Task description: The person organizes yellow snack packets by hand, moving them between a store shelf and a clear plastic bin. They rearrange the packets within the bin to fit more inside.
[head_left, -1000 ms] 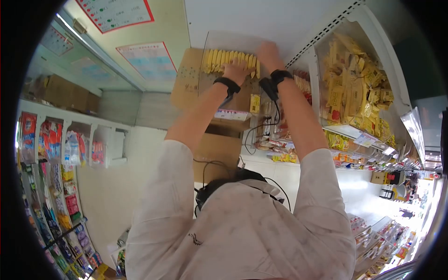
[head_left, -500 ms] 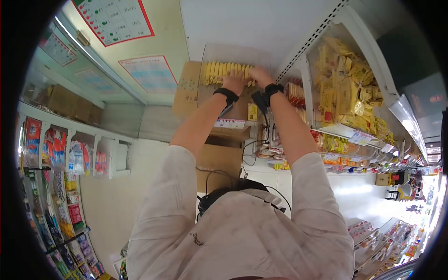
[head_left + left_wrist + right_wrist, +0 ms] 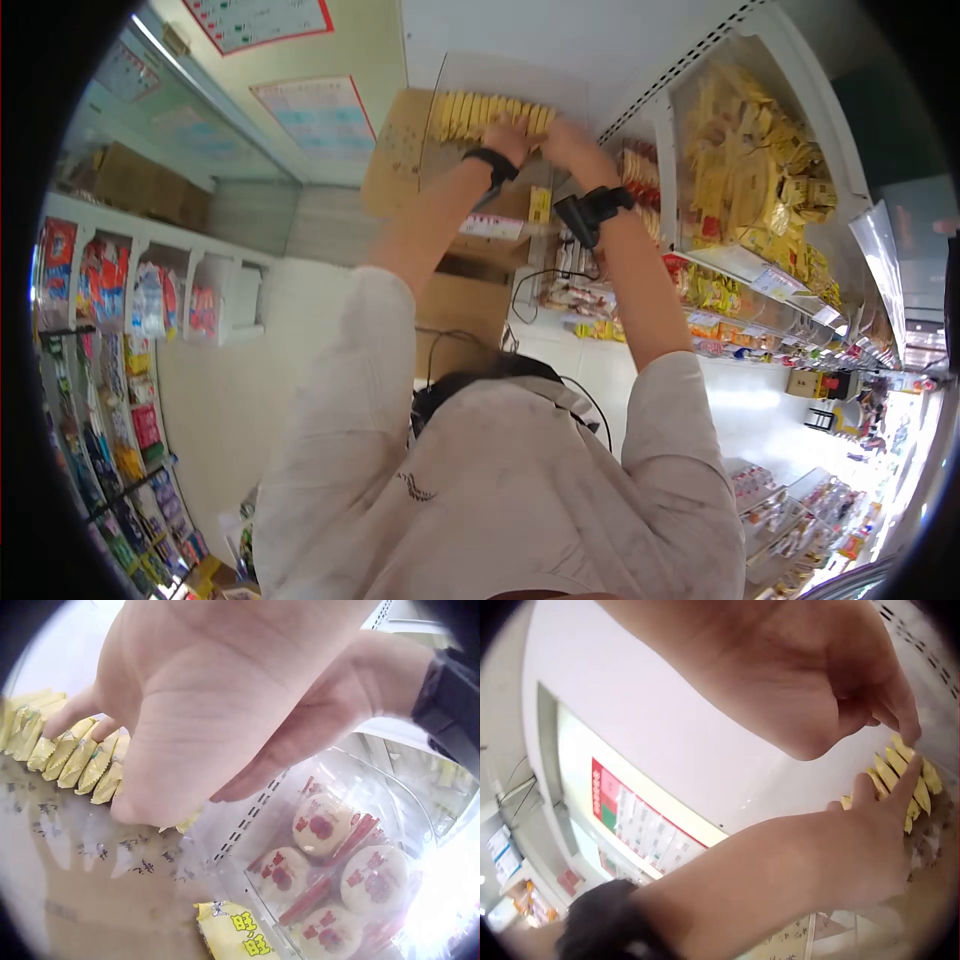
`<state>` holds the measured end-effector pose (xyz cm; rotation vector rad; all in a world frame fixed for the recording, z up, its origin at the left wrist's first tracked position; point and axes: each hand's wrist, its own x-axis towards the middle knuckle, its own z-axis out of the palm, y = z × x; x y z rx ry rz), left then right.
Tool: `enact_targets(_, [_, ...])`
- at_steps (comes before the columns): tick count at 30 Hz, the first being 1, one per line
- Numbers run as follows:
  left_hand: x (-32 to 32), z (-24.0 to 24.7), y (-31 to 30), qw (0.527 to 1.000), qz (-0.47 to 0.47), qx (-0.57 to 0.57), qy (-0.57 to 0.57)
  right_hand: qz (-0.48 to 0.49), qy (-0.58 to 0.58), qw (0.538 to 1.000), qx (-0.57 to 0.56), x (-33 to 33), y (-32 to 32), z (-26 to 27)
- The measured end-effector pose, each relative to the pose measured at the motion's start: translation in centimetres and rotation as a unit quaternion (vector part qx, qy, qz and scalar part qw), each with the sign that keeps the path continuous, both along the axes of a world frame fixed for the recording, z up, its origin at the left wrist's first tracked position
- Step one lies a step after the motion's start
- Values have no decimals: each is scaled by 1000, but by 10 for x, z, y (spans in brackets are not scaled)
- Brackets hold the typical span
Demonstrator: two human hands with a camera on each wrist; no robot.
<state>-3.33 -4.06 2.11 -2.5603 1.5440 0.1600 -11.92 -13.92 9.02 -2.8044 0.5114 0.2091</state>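
Observation:
A row of slim yellow snack packets point(image 3: 462, 116) stands on edge in a clear-sided bin over a cardboard box. My left hand point(image 3: 505, 140) reaches over the row; in the right wrist view its straight fingers point(image 3: 900, 791) lie across the packets. Bent fingers of my right hand point(image 3: 832, 690) come down at the row's right end, their tips right at a yellow packet point(image 3: 902, 748). Whether they pinch it I cannot tell. In the left wrist view, my left palm hides the right hand's fingertips. A separate yellow packet point(image 3: 236, 934) sits at the bin's front right.
Cardboard point(image 3: 390, 165) shows left of the row, and a price label point(image 3: 490, 227) marks its front. To the right, a clear bin holds round wrapped crackers point(image 3: 322, 825), beside a bin of yellow packages point(image 3: 750, 170). A black cable point(image 3: 545, 275) hangs below my right wrist.
My right hand came from behind the row's right end down to the packets there. The left hand stays over the row, its fingers closer together and nearer the right end.

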Motion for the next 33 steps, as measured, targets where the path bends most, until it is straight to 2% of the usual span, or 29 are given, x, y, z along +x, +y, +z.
enact_targets(1, [1, 0, 0, 1000, -3, -6, -1, 20, 57, 998, 10, -4, 2, 0])
enact_targets(4, [4, -4, 1, 1000, -7, -21, -22, 89, 87, 992, -27, -34, 27, -6])
enact_targets(7, [3, 1, -2, 1000, 2, -3, -12, 187, 103, 969, -126, -37, 23, -43])
enact_targets(10, [4, -1, 0, 1000, 4, 6, -12, 169, 134, 960, -178, -36, 29, -44])
enact_targets(14, [2, 4, 0, 1000, 5, 13, -5, 140, 146, 976, -87, -28, 10, -54])
enact_targets(16, [4, 5, -2, 1000, 4, 15, -1, 125, 139, 982, -29, -25, 6, -37])
enact_targets(19, [8, -2, -4, 1000, 7, 13, -3, 78, 15, 996, 28, -24, 1, -8])
enact_targets(22, [8, -11, -4, 1000, 5, -2, -13, -15, 13, 998, -61, -10, -2, 23])
enact_targets(25, [7, -8, -2, 1000, 3, -17, -12, -100, -30, 993, -55, 9, -17, 26])
enact_targets(29, [9, -15, -4, 999, 8, -29, -12, -78, -35, 988, -131, 27, -19, 37])
enact_targets(32, [6, -8, 0, 1000, 4, -12, -15, -30, -39, 985, -163, 46, -29, 14])
enact_targets(33, [7, -8, -6, 999, 28, 11, 21, -16, -48, 983, -178, 50, -33, 3])
